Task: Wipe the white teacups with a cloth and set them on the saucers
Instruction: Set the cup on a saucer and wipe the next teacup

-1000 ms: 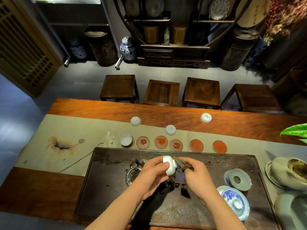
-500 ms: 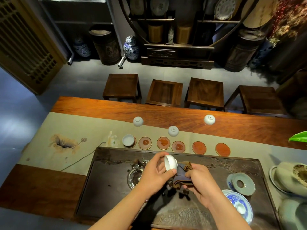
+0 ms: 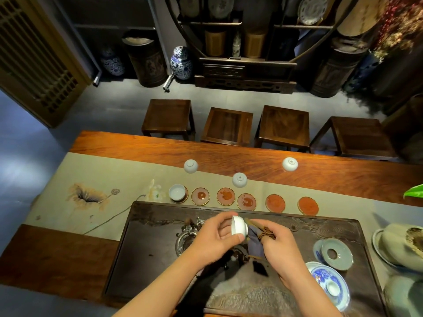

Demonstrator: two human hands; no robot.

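The cup (image 3: 239,228) sits tipped on its side in the left hand (image 3: 214,242), thumb under its lower wall and the fingers (image 3: 225,217) curled over the rim, mouth turned towards the left palm. Just right of that thumb, the right hand (image 3: 278,250) pinches a bunched dark cloth (image 3: 257,240) and presses it to the cup's foot and outer wall. Both hands hang over the dark tray (image 3: 146,259).

This looks like the wiping step, on the outside of the second cup. Next, I judge, the cup needs turning upright and carrying past the fingertips to the free saucer (image 3: 200,196) next to the filled one.

Count: five white cups in all. One is in hand; one upright cup (image 3: 177,192) sits on the leftmost saucer; three lie upside down farther off on the tabletop (image 3: 343,179), a left one (image 3: 190,166), a middle one (image 3: 239,179) and a right one (image 3: 290,164). Six saucers run in a row just beyond the fingers, five still bare. One cloth.
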